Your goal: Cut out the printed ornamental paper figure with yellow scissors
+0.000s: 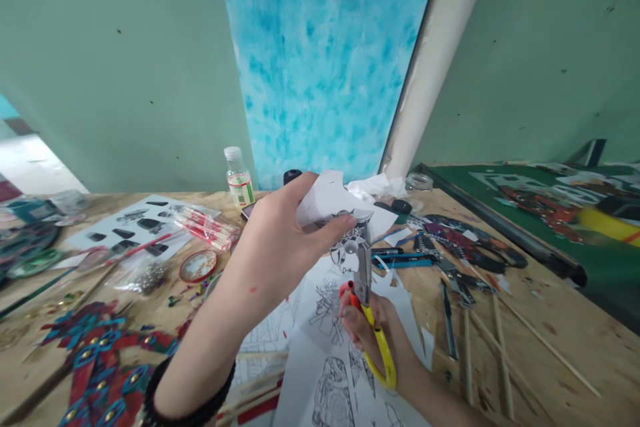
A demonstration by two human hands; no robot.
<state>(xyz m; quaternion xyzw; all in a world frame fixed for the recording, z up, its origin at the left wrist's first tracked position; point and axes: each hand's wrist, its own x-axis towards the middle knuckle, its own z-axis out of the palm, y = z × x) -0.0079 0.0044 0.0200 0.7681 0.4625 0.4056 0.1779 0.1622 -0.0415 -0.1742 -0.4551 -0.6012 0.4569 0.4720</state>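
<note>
My left hand pinches a white piece of paper printed with a black line drawing of a face, thumb on the near side. My right hand grips yellow-and-red-handled scissors, fingers through the loops. The blades point up beside the printed figure, at the paper's right part; whether they are apart I cannot make out. Below both hands lie printed sheets with more line drawings.
A clear bottle stands at the back, near packaged red-and-white sticks. Painted red-and-blue cutouts lie at left front. Blue pens, a craft knife, wooden sticks and dark painted cutouts lie to the right.
</note>
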